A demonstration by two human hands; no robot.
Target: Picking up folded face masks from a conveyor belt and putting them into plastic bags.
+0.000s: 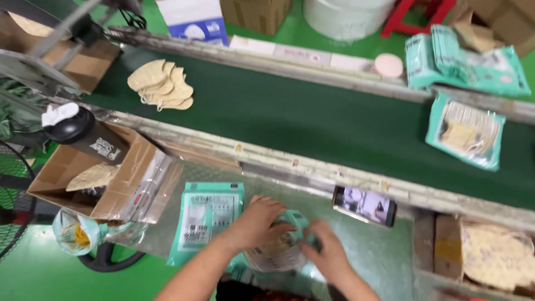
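At the far left a fan [11, 195] stands by the green floor, and beside it an open cardboard box [106, 178] holds a tan mask. A black bottle [83, 132] with a white cap lies across the box's top edge. Below the box sits a clear bag [75, 233] with yellow bits inside. On the dark green belt [312, 122] above, a stack of tan masks [161, 85] lies loose.

On the desk [379, 251], a flat teal pouch [205, 218] lies just left of the hands. The left hand [257, 224] grips the top of a teal pack [281, 245] filled with masks, fingers curled over its upper edge. The right hand [329, 253] holds the pack's right side, fingers closed on it. The pack sits low on the desk, between both hands.

Right of the hands a phone [365, 205] rests against the belt's rail. Farther right a filled pouch [467, 134] lies on the belt, more pouches [462, 58] are piled behind it, and a bin of masks [493, 253] sits at the lower right.
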